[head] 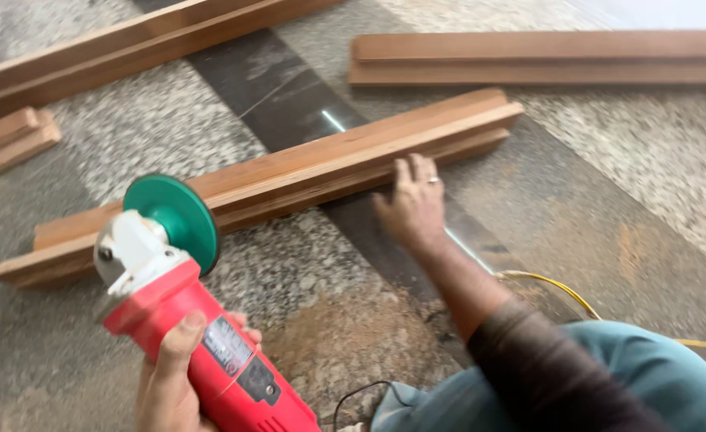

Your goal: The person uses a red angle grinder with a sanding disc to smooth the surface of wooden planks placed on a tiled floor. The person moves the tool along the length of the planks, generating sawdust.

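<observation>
From the head camera, a long stepped wooden moulding (289, 172) lies slantwise on the speckled stone floor (625, 160), crossing a dark stone strip (289, 96). Beyond the moulding, another length of wood (545, 58) lies flat at the upper right, a third (113, 50) runs along the upper left, and a short offcut (9, 142) sits well to the left. On the near side of the moulding a patch of sawdust (353, 336) covers the floor, and a yellow cable (561, 290) curls past the right forearm.

The left hand (173, 380) is wrapped closed around the red angle grinder (209, 352), whose green disc (183, 220) hovers just over the moulding's left end. The right hand (413, 208) rests on the moulding's near edge, fingers extended and only slightly spread, gripping nothing.
</observation>
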